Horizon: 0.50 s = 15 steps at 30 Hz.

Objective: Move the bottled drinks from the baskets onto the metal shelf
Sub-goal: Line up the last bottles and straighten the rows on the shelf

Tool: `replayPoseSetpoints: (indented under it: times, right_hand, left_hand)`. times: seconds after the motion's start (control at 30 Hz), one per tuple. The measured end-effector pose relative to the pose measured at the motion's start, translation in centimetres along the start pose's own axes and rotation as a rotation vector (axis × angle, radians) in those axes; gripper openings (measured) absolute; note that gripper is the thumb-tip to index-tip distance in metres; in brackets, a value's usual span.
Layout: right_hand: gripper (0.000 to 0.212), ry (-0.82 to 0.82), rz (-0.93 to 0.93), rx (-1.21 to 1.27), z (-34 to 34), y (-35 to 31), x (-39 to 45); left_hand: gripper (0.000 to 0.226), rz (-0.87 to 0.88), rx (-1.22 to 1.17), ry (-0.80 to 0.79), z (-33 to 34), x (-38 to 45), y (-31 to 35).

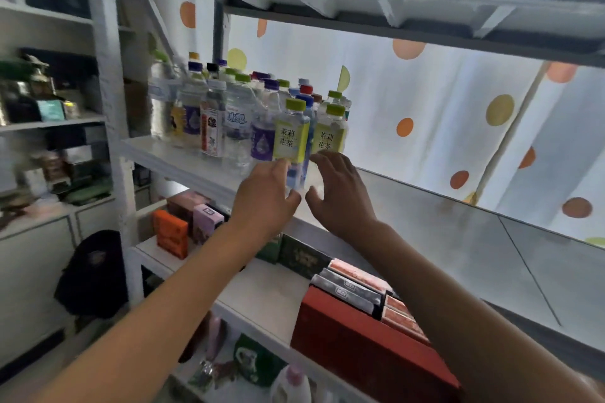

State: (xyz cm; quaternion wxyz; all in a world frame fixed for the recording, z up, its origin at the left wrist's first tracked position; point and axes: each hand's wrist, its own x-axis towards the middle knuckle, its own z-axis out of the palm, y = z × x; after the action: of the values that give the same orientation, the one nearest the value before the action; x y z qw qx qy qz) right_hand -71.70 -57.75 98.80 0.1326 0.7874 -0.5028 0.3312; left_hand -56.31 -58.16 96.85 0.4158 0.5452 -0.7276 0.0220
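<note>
The metal shelf carries a crowd of bottled drinks at its left end. Two jasmine tea bottles with yellow-green labels and green caps stand at the front right of that group. My left hand grips the base of the nearer tea bottle, thumb below and fingers at its left side. My right hand hovers just right of it with spread, relaxed fingers, its fingertips near the foot of the second tea bottle. No baskets are in view.
The shelf's right stretch is bare metal in front of a dotted curtain. An upper shelf hangs close overhead. The shelf below holds a red box and several coloured cartons. A white upright post stands at left.
</note>
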Motion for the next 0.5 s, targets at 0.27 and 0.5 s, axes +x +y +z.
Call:
replayPoseSetpoints:
  times: [0.27, 0.5]
  right_hand:
    - [0.057, -0.114, -0.096, 0.044, 6.3, -9.4, -0.3]
    - [0.048, -0.231, -0.183, 0.167, 12.8, -15.2, 0.6]
  left_hand:
    - [0.038, -0.073, 0.168, 0.066, -4.4, -5.1, -9.3]
    - [0.043, -0.233, 0.298, 0.012, -6.9, -7.6, -16.7]
